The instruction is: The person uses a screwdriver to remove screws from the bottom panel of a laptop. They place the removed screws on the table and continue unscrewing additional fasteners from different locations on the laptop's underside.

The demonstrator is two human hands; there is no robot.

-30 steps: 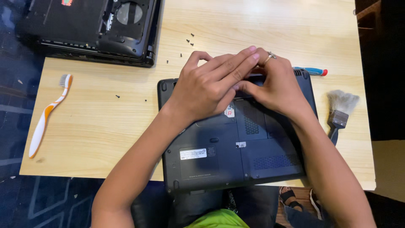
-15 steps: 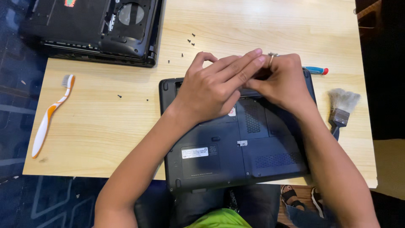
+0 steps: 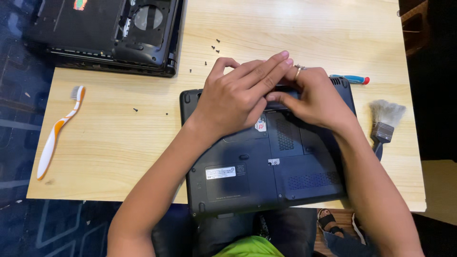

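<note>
A black laptop (image 3: 285, 176) lies upside down on the wooden table (image 3: 119, 143), its underside with vents and a white label facing up. My left hand (image 3: 238, 97) rests flat on its rear half, fingers stretched to the right over my right fingers. My right hand (image 3: 316, 100), with a ring on one finger, grips the long black part at the laptop's rear edge, thumb on top and fingers curled over the edge. What lies under the fingers is hidden.
A second black laptop (image 3: 109, 33), opened at the underside, sits at the back left. Several tiny screws (image 3: 215, 47) lie loose near it. An orange-white toothbrush (image 3: 57, 131) lies at the left, a paint brush (image 3: 383, 123) at the right, a blue-handled screwdriver (image 3: 350, 78) behind my right hand.
Both hands stay on the laptop's rear edge. My right hand has closed in slightly under the left fingers; the view shifted a little.
</note>
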